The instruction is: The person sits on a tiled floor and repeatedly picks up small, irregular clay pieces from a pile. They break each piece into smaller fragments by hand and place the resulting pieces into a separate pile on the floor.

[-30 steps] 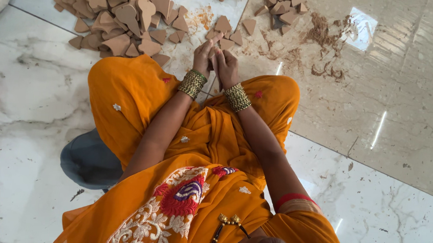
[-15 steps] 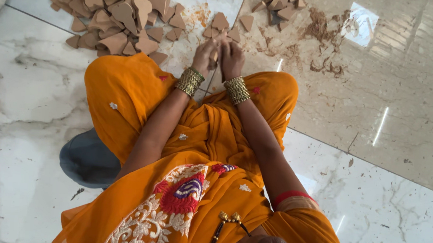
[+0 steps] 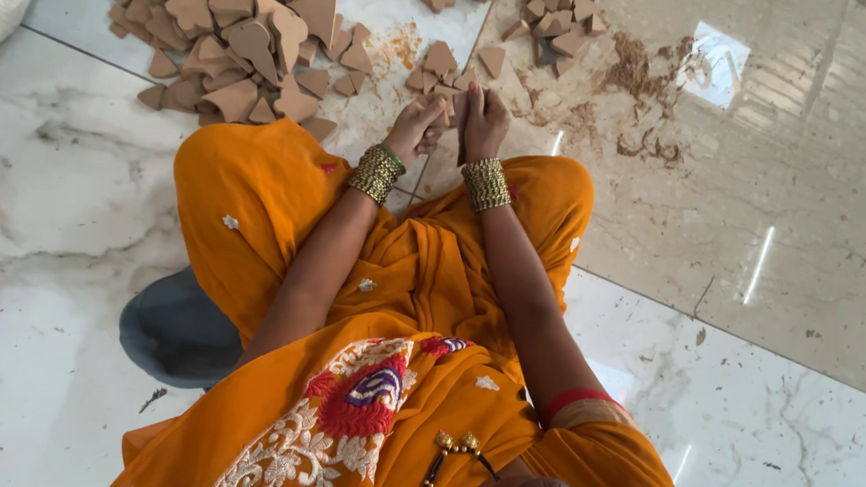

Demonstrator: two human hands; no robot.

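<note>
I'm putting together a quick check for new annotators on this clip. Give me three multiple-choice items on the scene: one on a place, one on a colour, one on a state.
1. Where does the large pile of brown pieces lie?
A. on the floor ahead of the person's left knee
B. in the person's lap
C. inside the white sack

2. What colour is the person's garment?
A. green
B. orange
C. black

3. How are the left hand and right hand placed?
A. resting far apart on the knees
B. flat on the floor
C. brought together, fingers closed on a small brown piece

Answers: 1 A, the pile sits on the white marble floor past the knee. 2 B, orange cloth covers legs and lap. 3 C, both hands meet over the floor around one piece.
</note>
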